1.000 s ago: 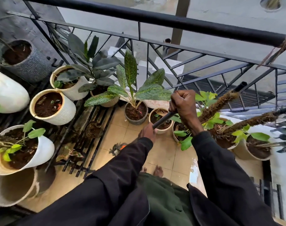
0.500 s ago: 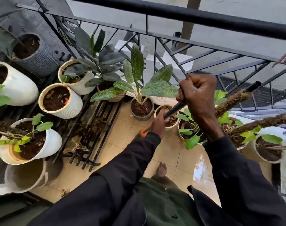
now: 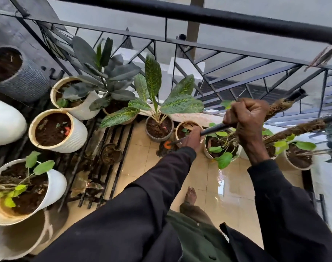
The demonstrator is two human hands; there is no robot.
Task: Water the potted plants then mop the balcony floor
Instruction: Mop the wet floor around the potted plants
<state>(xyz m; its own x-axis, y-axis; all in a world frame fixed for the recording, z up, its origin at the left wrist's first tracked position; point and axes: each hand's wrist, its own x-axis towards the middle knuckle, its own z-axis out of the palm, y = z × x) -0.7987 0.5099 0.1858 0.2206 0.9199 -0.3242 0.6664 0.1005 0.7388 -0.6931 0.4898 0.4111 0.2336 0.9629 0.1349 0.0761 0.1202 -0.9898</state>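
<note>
Both my hands grip a dark mop handle [image 3: 212, 130] that slants from upper right down to the floor. My right hand [image 3: 245, 118] holds it high, fist closed round it. My left hand [image 3: 192, 138] grips it lower down. The dark mop head [image 3: 164, 149], with an orange collar, rests on the beige floor tiles [image 3: 142, 156] in front of a small grey pot with a speckled-leaf plant [image 3: 158, 129]. Cream and white potted plants [image 3: 57, 129] stand along the left and by the railing.
A black metal railing [image 3: 180, 14] runs across the top. A black slatted rack [image 3: 104, 163] lies on the floor at left under several pots. Pots with moss poles [image 3: 297, 157] stand at right. Wet tiles [image 3: 225, 186] shine near my bare foot [image 3: 190, 192].
The mop head has slid along the tiles toward the small grey pot by the railing, and both hands have stayed on the handle. My view has dipped closer to the pots.
</note>
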